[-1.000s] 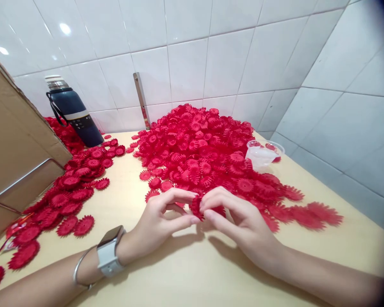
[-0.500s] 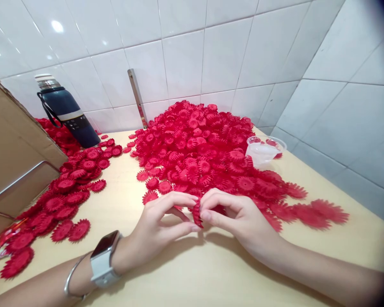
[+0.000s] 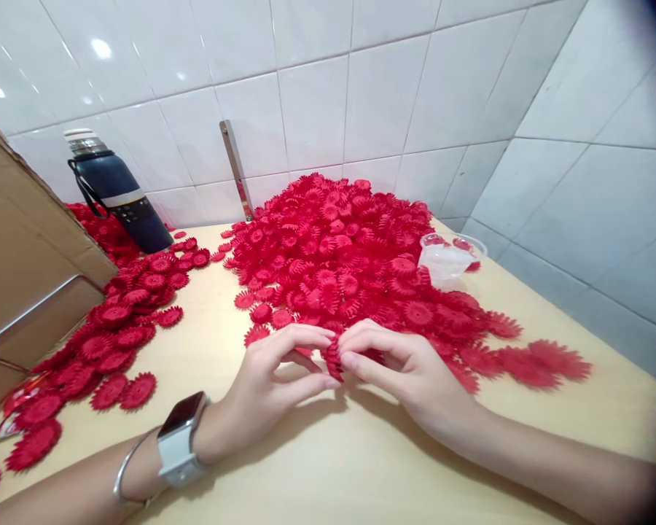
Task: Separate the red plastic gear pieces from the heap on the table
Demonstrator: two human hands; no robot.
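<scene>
On the pale wooden tabletop (image 3: 317, 467), the left hand (image 3: 262, 386) and right hand (image 3: 410, 372) pinch one red toothed plastic disc (image 3: 333, 359) between fingertips. Beyond it rises a heap of red discs (image 3: 339, 248), then the white tiled wall (image 3: 317, 95) of a corner.

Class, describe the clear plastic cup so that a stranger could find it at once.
Start at the big heap of red flower pieces against the tiled wall. At its right edge, on the wooden table, sits the clear plastic cup. It is the only see-through, colourless thing among the red.
</scene>
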